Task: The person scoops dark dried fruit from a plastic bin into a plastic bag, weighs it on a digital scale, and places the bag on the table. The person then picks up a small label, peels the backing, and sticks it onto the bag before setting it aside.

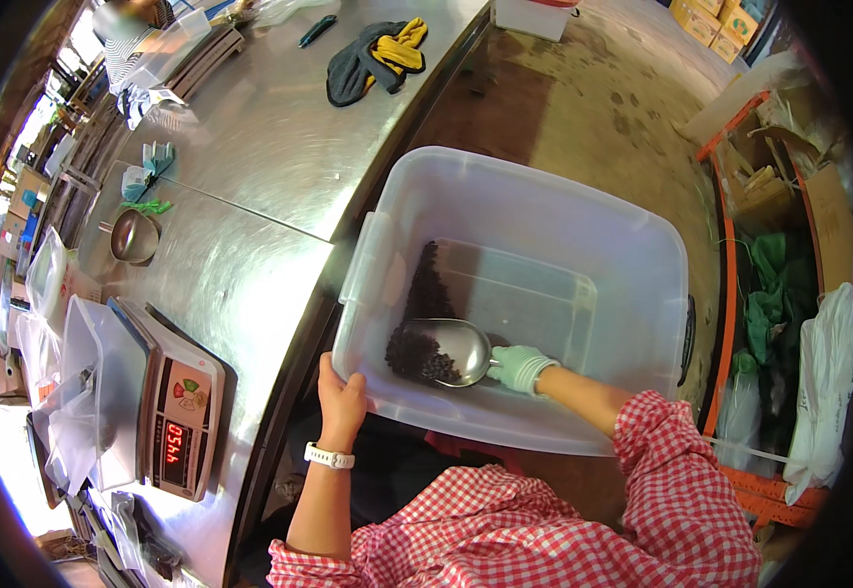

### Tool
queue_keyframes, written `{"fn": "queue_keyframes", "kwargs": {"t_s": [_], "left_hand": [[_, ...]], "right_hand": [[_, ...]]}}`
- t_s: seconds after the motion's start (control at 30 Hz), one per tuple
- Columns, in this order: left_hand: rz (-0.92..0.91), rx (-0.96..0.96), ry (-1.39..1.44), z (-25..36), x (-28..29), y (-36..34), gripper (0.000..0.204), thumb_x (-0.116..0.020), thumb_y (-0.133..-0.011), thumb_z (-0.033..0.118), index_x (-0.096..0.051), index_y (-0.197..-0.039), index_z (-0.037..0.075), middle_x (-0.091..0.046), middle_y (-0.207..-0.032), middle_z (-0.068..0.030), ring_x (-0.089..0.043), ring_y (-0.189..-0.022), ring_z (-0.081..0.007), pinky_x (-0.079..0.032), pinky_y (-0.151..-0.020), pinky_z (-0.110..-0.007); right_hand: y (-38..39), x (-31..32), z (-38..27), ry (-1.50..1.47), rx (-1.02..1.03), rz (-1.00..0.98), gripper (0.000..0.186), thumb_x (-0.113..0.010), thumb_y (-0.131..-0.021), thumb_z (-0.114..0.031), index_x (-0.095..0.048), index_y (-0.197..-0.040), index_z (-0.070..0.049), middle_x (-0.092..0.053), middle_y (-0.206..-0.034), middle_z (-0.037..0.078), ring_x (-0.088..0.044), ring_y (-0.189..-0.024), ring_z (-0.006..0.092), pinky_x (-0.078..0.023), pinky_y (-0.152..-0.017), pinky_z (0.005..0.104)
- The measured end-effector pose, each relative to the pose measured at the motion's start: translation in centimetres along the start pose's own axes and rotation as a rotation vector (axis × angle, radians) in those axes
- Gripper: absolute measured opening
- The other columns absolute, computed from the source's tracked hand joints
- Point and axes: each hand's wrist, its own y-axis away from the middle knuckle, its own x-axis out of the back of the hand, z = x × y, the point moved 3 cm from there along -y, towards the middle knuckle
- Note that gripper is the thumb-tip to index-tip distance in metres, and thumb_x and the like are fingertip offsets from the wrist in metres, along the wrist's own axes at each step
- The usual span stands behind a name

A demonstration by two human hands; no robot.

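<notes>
A large translucent plastic tub (544, 171) stands in front of me, beside the metal table. Small dark pieces (428, 292), like beans or dried berries, lie heaped along its left side. My right hand (519, 369), in a pale glove, reaches inside, closed around the handle of a metal scoop (464, 345). The scoop rests low in the tub at the near end of the heap, with some dark pieces in its mouth. At the tub's near left corner my bare left hand (342, 397) grips the rim, thumb up.
On the steel table (260, 186) to the left are a digital scale (187, 423) bearing a clear container (105, 392), a metal bowl (135, 236) and a grey-and-yellow cloth item (376, 61). Orange-framed shelving (724, 323) stands at right. Another person (132, 39) is at far left.
</notes>
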Motion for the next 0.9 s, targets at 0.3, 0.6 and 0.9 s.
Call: {"fn": "queue_keyframes", "kwargs": {"t_s": [0.3,0.6,0.9], "left_hand": [[0.151,-0.151,-0.206,0.2,1.0,0.8,0.047,-0.061,-0.08,0.016,-0.041,-0.118,-0.002,-0.055,-0.103,-0.0181,-0.057,-0.059,-0.0182,-0.047,-0.05,-0.029],[0.455,-0.207,0.149,3.7,14.5,11.8,0.044,-0.061,-0.078,0.003,-0.044,-0.119,0.001,-0.048,-0.116,-0.0086,-0.054,-0.078,-0.0089,-0.048,-0.057,-0.02],[0.927,-0.711,-0.518,13.4,28.7,20.8,0.037,-0.063,-0.075,0.002,-0.055,-0.111,0.005,-0.051,-0.116,-0.0096,-0.06,-0.07,-0.0132,-0.046,-0.056,-0.023]], "right_hand": [[4.7,3.6,2.9,-0.188,0.18,0.204,0.03,-0.058,-0.079,-0.036,-0.057,-0.095,-0.012,-0.061,-0.087,0.017,-0.057,-0.078,0.0383,-0.048,-0.07,0.043],[10.8,11.9,-3.4,-0.106,0.379,0.525,0.022,-0.065,-0.071,-0.025,-0.057,-0.077,-0.005,-0.058,-0.07,0.017,-0.055,-0.061,0.0353,-0.045,-0.057,0.0394],[16.5,18.3,-22.5,0.007,0.656,0.407,0.032,-0.071,-0.067,-0.033,-0.061,-0.087,-0.009,-0.055,-0.068,0.015,-0.055,-0.063,0.0341,-0.045,-0.057,0.0355]]}}
